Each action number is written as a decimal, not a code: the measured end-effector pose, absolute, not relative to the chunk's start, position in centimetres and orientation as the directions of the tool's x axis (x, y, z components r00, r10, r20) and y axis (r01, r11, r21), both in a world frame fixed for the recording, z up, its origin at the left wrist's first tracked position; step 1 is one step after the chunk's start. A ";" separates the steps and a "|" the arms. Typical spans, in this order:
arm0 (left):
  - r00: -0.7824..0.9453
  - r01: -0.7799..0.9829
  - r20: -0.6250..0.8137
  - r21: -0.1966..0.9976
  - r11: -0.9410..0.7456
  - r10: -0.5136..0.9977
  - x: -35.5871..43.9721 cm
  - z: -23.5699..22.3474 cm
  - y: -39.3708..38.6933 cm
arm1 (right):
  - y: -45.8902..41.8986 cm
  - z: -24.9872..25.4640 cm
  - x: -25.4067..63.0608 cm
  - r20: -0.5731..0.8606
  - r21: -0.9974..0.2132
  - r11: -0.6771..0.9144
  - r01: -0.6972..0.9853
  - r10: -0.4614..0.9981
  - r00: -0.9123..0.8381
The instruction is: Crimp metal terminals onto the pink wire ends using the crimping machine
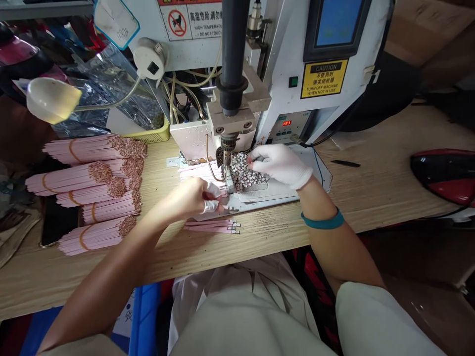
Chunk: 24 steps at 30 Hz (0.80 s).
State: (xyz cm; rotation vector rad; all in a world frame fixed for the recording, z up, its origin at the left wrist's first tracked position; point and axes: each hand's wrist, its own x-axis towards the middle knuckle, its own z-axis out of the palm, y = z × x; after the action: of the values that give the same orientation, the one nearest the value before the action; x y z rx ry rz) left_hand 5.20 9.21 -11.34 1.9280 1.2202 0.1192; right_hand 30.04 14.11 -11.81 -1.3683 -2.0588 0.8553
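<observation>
Your left hand (198, 198) and right hand (278, 165) are apart; left is nearer the pink strips (200, 172), lying lengthwise toward the welding head (228, 143)

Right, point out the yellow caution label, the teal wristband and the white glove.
Yellow caution label (324, 78): head view, label's centre.
Teal wristband (322, 222): head view, band's middle.
White glove (280, 165): head view, back of the hand.
</observation>
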 end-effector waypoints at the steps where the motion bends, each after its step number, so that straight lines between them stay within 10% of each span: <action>1: 0.538 0.718 -0.340 0.665 -0.207 0.771 5.3 -11.4 9.0 | 14.1 -11.9 30.0 0.062 -0.691 0.316 0.650 0.922 -0.383; 11: 0.407 0.856 -0.087 0.383 -0.347 0.909 4.7 -12.8 9.4 | 14.0 -13.3 28.9 0.066 -0.372 0.502 0.781 0.853 -0.518; 24: 0.496 0.749 0.062 0.476 -0.462 0.866 4.3 -12.6 10.1 | 12.7 -13.0 26.9 -0.109 -0.973 -0.014 0.229 0.906 -0.409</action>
State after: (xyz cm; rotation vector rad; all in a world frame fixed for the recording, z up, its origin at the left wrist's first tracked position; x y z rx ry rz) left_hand 4.30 10.14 -12.57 2.3566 1.3424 0.4177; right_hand 26.94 12.73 -13.02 -1.1885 -1.6720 1.4621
